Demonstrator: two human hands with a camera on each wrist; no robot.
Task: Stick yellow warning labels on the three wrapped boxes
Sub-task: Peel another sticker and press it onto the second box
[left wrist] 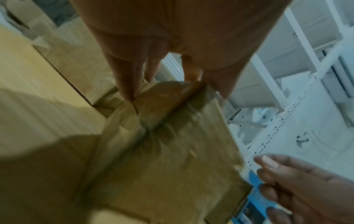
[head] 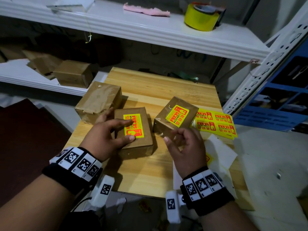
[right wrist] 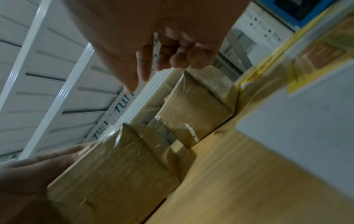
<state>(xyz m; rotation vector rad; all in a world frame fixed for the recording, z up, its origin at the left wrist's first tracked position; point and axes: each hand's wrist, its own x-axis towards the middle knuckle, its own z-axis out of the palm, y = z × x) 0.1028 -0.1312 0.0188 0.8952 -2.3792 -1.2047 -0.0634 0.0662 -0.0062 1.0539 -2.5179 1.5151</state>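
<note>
On the table (head: 166, 90) sit three boxes (head: 98, 99), two labelled; left hand (head: 103, 139) presses one, right hand (head: 186, 147) hovers half-curled.

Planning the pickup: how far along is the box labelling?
Done: right box and middle box carry yellow labels. In hand: the left hand rests on the middle box; the right hand is empty. Left: the rear box shows no label; the label sheet lies beside the right box.
</note>
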